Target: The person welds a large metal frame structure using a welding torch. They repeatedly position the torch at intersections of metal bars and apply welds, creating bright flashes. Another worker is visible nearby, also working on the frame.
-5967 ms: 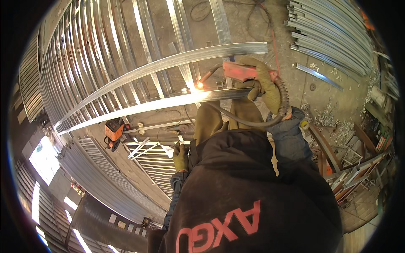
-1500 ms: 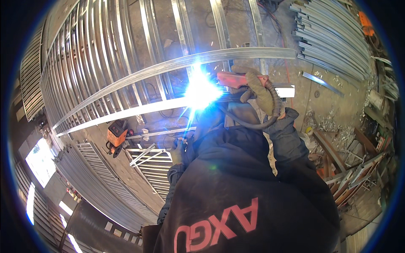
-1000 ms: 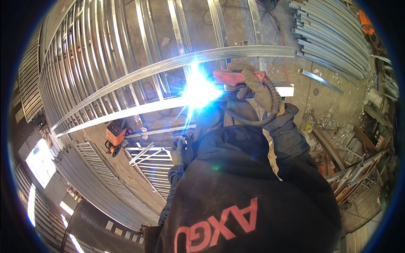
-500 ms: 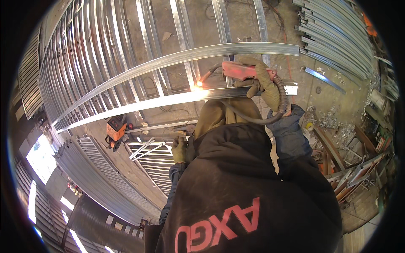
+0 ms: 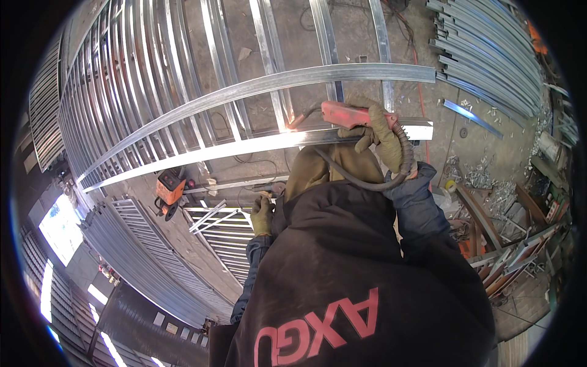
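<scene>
My right hand (image 5: 384, 131), in a tan work glove, is wrapped round the red handle of a welding torch (image 5: 345, 114). The torch's copper-coloured nozzle (image 5: 298, 120) points down-left at the joint where a crosswise metal bar meets the near rail (image 5: 244, 143) of a long metal frame; no arc glows there. From the handle, a dark ribbed cable (image 5: 406, 150) loops down across my lap. My left hand (image 5: 262, 219), also gloved, is low beside my left knee, away from the frame. Its fingers look curled in; whatever they hold, if anything, is hidden.
The frame's far rail (image 5: 275, 81) runs beyond the torch, with several crossbars between. An orange machine (image 5: 169, 188) stands left on the floor. Metal profiles (image 5: 489, 55) are stacked far right. Scrap pieces (image 5: 483, 171) and rusty bars (image 5: 480, 211) lie right. A slatted panel (image 5: 223, 229) lies near my left hand.
The bright arc and glow at the torch tip have gone out. My right hand keeps hold of the torch in nearly the same place, and my left hand has barely moved.
</scene>
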Tool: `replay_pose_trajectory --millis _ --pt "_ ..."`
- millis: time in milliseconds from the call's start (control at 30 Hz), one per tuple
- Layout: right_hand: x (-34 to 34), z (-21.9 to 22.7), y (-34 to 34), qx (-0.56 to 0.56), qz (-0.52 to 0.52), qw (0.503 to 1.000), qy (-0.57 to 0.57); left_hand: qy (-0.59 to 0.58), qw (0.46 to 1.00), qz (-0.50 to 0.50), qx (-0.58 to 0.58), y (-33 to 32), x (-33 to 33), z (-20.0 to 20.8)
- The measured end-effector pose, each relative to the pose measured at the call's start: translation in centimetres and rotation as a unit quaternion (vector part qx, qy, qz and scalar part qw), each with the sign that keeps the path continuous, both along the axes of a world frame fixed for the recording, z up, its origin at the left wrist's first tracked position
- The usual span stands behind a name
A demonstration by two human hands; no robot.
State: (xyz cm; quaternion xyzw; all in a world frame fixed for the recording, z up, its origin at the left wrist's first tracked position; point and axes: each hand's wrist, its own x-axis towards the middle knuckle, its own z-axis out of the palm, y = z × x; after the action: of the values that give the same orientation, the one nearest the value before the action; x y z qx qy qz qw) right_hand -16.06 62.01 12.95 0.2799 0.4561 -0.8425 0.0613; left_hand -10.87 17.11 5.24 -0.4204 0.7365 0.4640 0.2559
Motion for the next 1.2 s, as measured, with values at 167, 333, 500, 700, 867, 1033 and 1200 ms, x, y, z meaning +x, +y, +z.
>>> replay_pose_trajectory --millis 167,333,500,700,867,1033,1200 --pt "0.2 0.0 -0.4 -0.018 -0.022 0.999 -0.017 -0.001 1.000 0.009 0.016 0.0 -0.1 -0.2" --pt "0.6 -0.6 -0.1 -0.020 -0.003 1.000 -0.007 -0.001 1.000 0.009 0.002 0.0 0.0 -0.4" --pt "0.0 0.5 -0.4 -0.030 -0.074 0.996 0.033 0.011 1.000 -0.025 -0.001 -1.3 0.3 -1.4" --pt "-1.4 1.0 -0.5 -0.006 -0.030 0.997 0.074 0.046 0.998 -0.020 -0.022 -1.6 -0.3 -1.3" --pt "-2.9 2.2 -1.7 0.032 0.020 0.997 0.066 0.058 0.994 0.077 -0.059 -1.3 -0.7 0.1" --pt "-3.0 2.1 -3.7 -0.071 0.007 0.997 0.014 0.134 0.938 -0.215 -0.236 -8.7 3.1 -4.3" --pt "-4.5 1.6 -6.0 0.027 0.025 0.995 0.090 0.100 0.948 -0.203 -0.223 -13.5 5.7 -9.5"
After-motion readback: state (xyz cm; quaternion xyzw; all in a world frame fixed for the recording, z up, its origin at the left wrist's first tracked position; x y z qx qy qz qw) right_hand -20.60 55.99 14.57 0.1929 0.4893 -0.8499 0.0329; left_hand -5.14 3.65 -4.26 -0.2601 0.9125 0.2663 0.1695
